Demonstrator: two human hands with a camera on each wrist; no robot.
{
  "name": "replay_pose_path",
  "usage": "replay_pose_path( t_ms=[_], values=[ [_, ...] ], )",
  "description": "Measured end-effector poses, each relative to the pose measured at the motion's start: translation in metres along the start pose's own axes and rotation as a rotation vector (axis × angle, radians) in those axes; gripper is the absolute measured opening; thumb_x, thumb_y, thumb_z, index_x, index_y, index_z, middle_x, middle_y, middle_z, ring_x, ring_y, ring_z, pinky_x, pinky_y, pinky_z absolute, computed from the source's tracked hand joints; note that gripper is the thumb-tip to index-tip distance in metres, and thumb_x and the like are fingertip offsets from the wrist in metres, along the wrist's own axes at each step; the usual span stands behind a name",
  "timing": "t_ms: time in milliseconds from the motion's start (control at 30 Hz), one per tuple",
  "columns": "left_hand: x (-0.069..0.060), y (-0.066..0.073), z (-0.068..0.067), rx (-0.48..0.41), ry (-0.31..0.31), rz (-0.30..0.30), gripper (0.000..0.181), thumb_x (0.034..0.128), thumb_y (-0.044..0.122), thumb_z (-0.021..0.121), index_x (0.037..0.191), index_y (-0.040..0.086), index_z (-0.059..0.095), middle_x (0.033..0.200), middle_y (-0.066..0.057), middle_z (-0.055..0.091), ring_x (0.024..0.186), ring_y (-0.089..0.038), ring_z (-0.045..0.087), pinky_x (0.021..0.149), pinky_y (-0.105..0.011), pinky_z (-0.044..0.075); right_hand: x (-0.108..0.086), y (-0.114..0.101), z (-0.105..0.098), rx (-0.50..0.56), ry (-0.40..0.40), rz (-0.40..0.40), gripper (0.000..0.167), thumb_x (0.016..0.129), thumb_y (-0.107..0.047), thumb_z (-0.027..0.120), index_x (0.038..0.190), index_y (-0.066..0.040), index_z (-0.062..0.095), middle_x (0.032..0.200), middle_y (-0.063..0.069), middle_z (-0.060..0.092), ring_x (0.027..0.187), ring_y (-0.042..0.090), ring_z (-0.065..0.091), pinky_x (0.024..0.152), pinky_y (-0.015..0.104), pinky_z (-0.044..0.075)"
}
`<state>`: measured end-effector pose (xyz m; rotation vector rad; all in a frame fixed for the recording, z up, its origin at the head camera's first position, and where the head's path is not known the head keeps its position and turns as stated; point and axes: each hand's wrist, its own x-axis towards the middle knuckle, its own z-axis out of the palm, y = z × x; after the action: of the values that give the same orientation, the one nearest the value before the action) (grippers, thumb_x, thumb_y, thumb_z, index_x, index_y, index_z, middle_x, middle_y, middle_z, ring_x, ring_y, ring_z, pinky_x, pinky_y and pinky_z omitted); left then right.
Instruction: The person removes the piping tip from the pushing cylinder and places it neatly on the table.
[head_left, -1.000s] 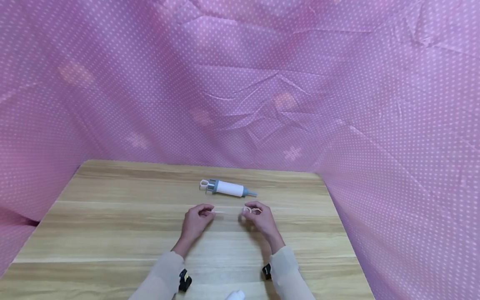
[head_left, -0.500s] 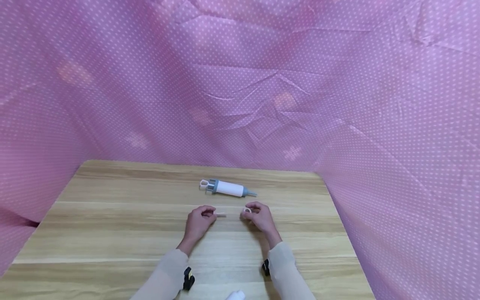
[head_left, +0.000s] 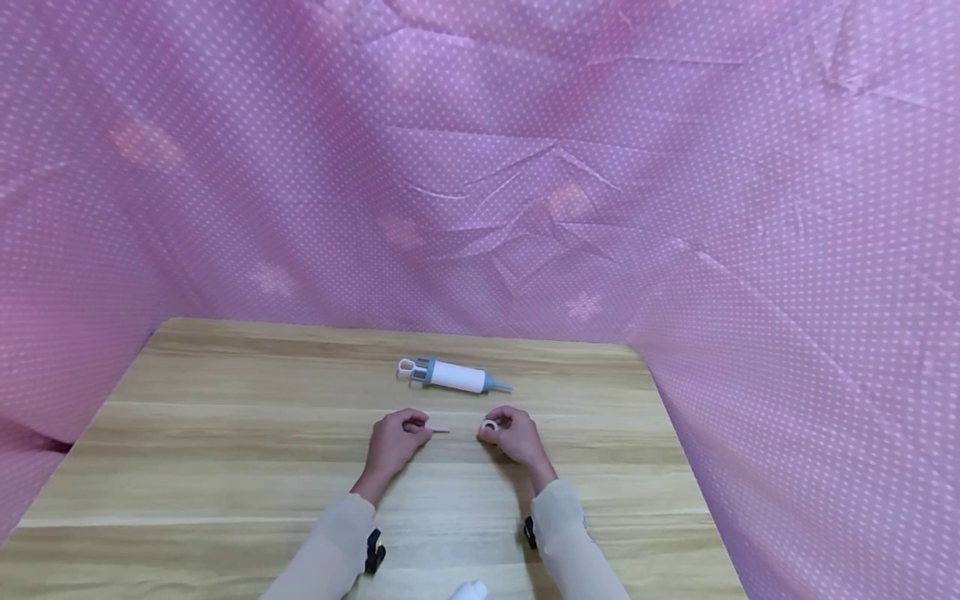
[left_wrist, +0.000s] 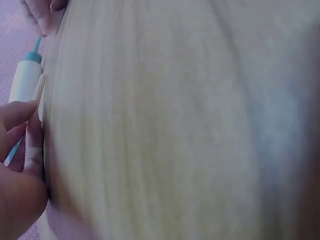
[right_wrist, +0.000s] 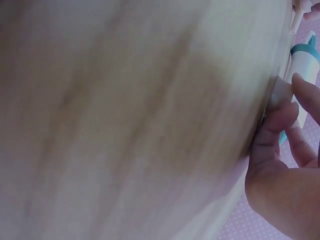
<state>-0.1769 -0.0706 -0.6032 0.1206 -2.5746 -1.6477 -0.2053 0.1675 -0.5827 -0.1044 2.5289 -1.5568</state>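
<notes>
The left hand point(head_left: 396, 439) pinches a thin stick point(head_left: 442, 431) held roughly parallel to the far edge of the tabletop point(head_left: 247, 375), its free end pointing right across a gap toward the white ring point(head_left: 490, 423) pinched by the right hand point(head_left: 521, 436).

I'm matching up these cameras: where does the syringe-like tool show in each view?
Head: the syringe-like tool lies just below centre.
Left wrist: upper left edge, partly behind the left hand.
Right wrist: upper right edge, partly behind the right hand.
Shared landmark: pink dotted cloth.
</notes>
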Motion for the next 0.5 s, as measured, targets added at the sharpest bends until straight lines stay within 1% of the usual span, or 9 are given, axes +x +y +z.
replay_pose_path(
  t_ms=[200,367,500],
  values=[
    [-0.003,0.002,-0.003,-0.001,0.001,0.002,0.022,0.0819,0.007,0.082,0.103,0.004,0.076,0.087,-0.002,0.072,0.078,-0.012,0.066,0.074,-0.033,0.057,-0.004,-0.003,-0.002,0.002,-0.021,0.004,0.026,0.083,-0.008,0.083,0.104,0.001,0.069,0.083,0.005,0.067,0.062,0.012,0.059,0.052,0.027,0.053],
    [-0.003,0.002,-0.007,-0.055,-0.009,0.005,0.03,0.0794,0.01,0.085,0.107,0.003,0.075,0.093,-0.005,0.071,0.079,-0.015,0.066,0.074,-0.03,0.055,-0.005,-0.005,-0.006,0.056,-0.023,0.039,0.032,0.086,-0.01,0.08,0.112,0.004,0.067,0.095,0.011,0.068,0.067,0.016,0.061,0.055,0.03,0.055],
    [-0.002,0.001,-0.015,-0.078,0.012,-0.019,0.034,0.0828,0.016,0.084,0.112,0.004,0.073,0.098,-0.007,0.071,0.084,-0.018,0.067,0.076,-0.033,0.055,-0.005,-0.007,-0.008,0.073,0.003,0.048,0.033,0.089,-0.011,0.077,0.116,0.004,0.066,0.101,0.013,0.068,0.076,0.018,0.063,0.058,0.03,0.055]
  ],
)
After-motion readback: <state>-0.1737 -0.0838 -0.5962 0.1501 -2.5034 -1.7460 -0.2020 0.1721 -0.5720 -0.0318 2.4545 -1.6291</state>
